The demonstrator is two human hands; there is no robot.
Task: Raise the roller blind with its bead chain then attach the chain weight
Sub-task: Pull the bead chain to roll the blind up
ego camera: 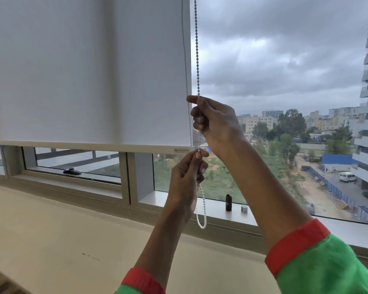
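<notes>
A white roller blind (89,71) covers the left window, its bottom bar (94,145) well above the sill. The bead chain (197,49) hangs down the blind's right edge in two strands. My right hand (215,124) is closed around the front strand, high up. Just below it, my left hand (187,177) pinches the same strand at the level of the bottom bar. The chain's white loop end (202,221) dangles under my left hand. A small black cylinder, likely the chain weight (228,202), stands on the sill with a small silver piece (244,208) beside it.
The window sill (210,209) runs under the glass. A black window handle (72,171) sits on the lower left frame. A beige ledge (62,230) lies in front. Buildings, trees and a road show outside to the right.
</notes>
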